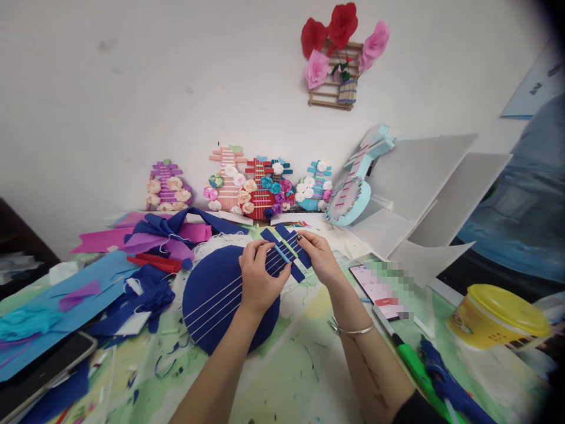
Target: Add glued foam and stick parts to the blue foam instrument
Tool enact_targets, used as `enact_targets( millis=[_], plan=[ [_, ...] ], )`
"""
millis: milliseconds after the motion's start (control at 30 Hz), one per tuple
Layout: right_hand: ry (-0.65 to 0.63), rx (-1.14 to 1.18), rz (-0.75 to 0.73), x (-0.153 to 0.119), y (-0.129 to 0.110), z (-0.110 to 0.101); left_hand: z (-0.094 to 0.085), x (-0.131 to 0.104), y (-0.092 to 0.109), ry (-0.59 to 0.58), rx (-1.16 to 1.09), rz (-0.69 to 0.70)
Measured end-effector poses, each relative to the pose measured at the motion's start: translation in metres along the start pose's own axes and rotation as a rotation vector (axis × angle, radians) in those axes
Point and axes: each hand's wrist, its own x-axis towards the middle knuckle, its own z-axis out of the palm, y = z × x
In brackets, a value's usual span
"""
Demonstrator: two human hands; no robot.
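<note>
A dark blue round-bodied paper instrument (212, 294) with white strings lies tilted on the table, its neck pointing up and right. My left hand (260, 277) rests over the neck, thumb and fingers closed on a small light blue strip (282, 254). My right hand (318, 253) pinches the dark blue head of the neck at its right side. A light green strip (289, 245) crosses the neck between the hands, beside dark blue crosspieces (298, 272).
Decorated paper instruments (260, 194) lean against the wall. Coloured paper and cloth (150, 294) cover the left side. On the right are a lit phone (375, 288), a green-handled tool (419, 371), a blue glue gun (450, 377) and a yellow tub (498, 318).
</note>
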Motion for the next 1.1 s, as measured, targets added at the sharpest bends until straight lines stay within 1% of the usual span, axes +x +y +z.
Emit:
enact_targets(
  millis=[333,933,1100],
  plan=[
    [0.000,0.022,0.011,0.0022,0.0049,-0.0007,0.0001,-0.0007,0.0005,0.004,0.015,0.010],
    [-0.010,0.038,0.037,0.0013,0.0039,-0.0015,-0.0008,-0.0007,-0.0011,0.007,-0.020,0.012],
    [-0.003,0.028,0.021,0.0013,0.0024,-0.0012,-0.0009,-0.0009,-0.0019,0.005,-0.015,0.017]
  ],
)
